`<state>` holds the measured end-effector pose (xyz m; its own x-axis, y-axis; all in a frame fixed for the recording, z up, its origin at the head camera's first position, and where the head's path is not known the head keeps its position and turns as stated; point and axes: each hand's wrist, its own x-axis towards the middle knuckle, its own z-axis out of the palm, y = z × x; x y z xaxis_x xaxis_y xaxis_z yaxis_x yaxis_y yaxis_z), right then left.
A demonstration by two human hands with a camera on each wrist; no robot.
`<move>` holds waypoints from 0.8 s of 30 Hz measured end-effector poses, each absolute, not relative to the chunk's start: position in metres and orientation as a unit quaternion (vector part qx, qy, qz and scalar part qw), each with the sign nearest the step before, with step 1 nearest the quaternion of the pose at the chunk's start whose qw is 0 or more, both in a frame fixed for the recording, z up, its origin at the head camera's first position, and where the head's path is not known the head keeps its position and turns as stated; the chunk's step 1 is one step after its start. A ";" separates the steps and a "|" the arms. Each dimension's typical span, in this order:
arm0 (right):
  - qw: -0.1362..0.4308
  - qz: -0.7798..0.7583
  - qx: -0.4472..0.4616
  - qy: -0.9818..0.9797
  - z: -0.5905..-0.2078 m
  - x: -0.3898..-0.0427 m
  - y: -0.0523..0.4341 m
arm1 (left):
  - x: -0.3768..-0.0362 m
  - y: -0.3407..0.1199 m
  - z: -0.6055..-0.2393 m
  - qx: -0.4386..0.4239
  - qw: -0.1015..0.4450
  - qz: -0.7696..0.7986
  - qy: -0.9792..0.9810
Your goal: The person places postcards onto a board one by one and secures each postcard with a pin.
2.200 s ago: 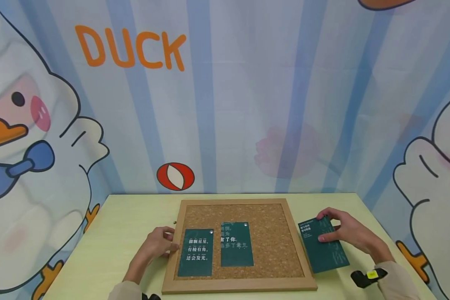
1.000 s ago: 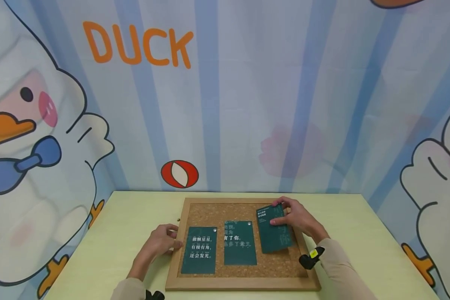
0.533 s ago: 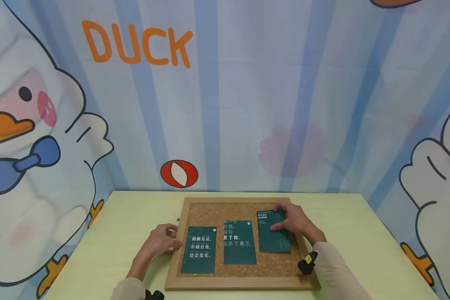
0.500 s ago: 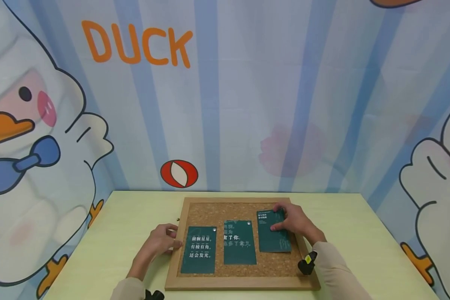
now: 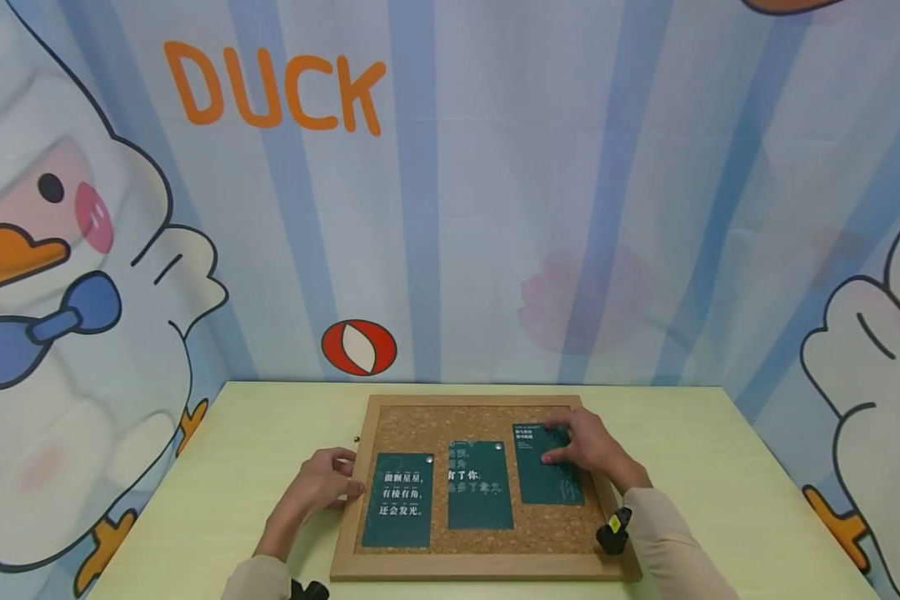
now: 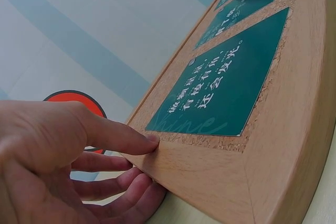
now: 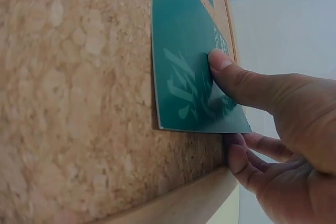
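Two hands are in contact with the work. Right hand (image 5: 591,450): thumb (image 7: 231,74) presses flat on the face of the third green card (image 5: 546,477); the other fingers (image 7: 247,163) curl at the card's edge, beside the board's wooden rim, so the card is pinched between thumb and fingers. Whether those fingers reach under the card cannot be told. The card lies face up on the right part of the cork board (image 5: 540,521), upright and roughly square to the frame, its top edge higher than those of the other two cards. No pin can be made out on it.

Left hand (image 5: 318,485): index fingertip (image 6: 149,142) rests on the board's wooden frame at the left side, remaining fingers loosely curled against the frame's outer edge. It grips nothing.

Left card (image 5: 399,500), white lettering, lies just inside the frame near the left fingertip, with a pin at its top right corner. Middle card (image 5: 480,486) sits between the two others, pin at its top, gaps of cork on either side.

Board lies flat on the pale yellow-green table (image 5: 217,467). A black device (image 5: 611,533) sits at the right wrist. Behind stands a striped backdrop with cartoon ducks and the orange word DUCK (image 5: 273,87).
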<state>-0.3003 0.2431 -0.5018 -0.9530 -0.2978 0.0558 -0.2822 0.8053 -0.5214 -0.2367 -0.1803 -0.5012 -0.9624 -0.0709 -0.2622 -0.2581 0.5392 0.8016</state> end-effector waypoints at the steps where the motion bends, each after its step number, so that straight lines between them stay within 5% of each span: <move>1: 0.015 -0.271 -0.152 0.950 -0.502 -0.300 0.243 | -0.237 -0.180 -0.501 -0.093 0.100 0.471 0.872; 24: -0.013 -0.219 -0.106 0.970 -0.502 -0.291 0.246 | -0.237 -0.181 -0.501 -0.095 0.102 0.477 0.868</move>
